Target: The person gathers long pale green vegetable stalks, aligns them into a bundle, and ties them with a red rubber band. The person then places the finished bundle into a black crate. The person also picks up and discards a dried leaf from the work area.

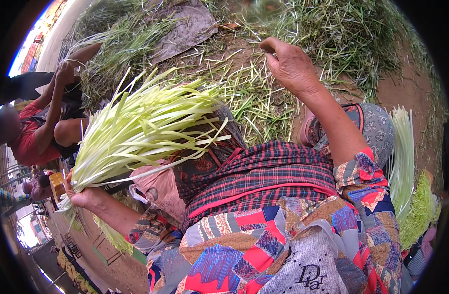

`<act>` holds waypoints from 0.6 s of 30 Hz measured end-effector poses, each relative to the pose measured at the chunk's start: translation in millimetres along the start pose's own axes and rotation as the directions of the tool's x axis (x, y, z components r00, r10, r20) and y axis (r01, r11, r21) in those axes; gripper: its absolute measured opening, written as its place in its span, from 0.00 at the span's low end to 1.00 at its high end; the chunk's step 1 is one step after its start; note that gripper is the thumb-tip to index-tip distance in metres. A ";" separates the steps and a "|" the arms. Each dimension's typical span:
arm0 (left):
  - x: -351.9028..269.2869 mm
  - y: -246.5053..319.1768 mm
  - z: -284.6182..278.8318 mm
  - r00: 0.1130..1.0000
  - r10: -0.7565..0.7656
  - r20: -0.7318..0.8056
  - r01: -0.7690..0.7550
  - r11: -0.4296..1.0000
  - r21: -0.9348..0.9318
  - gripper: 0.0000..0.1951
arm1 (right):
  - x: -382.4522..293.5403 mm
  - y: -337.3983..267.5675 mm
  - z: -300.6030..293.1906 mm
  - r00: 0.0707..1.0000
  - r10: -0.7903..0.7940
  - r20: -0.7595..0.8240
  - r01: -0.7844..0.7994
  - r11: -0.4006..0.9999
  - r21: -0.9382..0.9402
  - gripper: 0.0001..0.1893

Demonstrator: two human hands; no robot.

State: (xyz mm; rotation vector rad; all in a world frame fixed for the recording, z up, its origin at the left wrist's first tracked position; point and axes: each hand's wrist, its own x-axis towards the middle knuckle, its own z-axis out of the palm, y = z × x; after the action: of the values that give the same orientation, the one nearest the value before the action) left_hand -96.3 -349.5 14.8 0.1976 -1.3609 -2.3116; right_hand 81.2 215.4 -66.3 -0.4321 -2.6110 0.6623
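My left hand [81, 194] grips a thick bunch of blanched chives [136, 128] around its white stem end. The bunch's loose yellow-green blades fan out over my left knee, and several droop at the near side. My right hand [288, 62] reaches out over the littered ground, thumb and index finger curled close together. Its fingertips lie near thin cut blades, and I cannot tell whether one is pinched between them. Beneath and between my hands, trimmed chive scraps [257, 106] are strewn over the brown soil.
Heaps of green leaf waste [342, 44] rise at the far right and far left. A flat grey sheet [187, 31] lies between them. Pale chive bundles [400, 158] stand beside my right knee. A pink sack [160, 183] is by my left forearm. Another person [37, 128] sits at left handling stalks.
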 end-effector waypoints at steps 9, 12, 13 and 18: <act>4.3 -2.1 3.5 0.998 -0.020 -0.056 0.020 1.000 0.013 0.08 | -6.9 -49.5 -16.8 0.967 -0.118 0.224 -0.041 0.800 0.599 0.10; 10.7 1.0 -4.7 0.998 -0.064 -0.003 0.063 0.997 -0.040 0.08 | -10.3 -47.3 -12.6 0.964 -0.182 0.197 0.061 0.865 0.498 0.09; 14.4 3.1 -10.0 0.997 -0.069 0.018 0.070 0.996 -0.063 0.08 | -9.3 -42.9 -10.7 0.932 -0.175 0.318 0.011 0.889 0.458 0.09; 48.6 5.1 -53.5 0.999 0.013 0.036 -0.014 1.000 0.011 0.09 | -22.5 -40.9 13.1 0.760 -0.305 0.575 -0.040 0.860 0.509 0.16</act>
State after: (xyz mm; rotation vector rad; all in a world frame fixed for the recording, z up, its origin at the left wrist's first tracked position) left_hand -119.8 -415.7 -2.8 0.1512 -1.3889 -2.3072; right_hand 86.8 167.4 -63.0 0.2024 -2.8597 1.6192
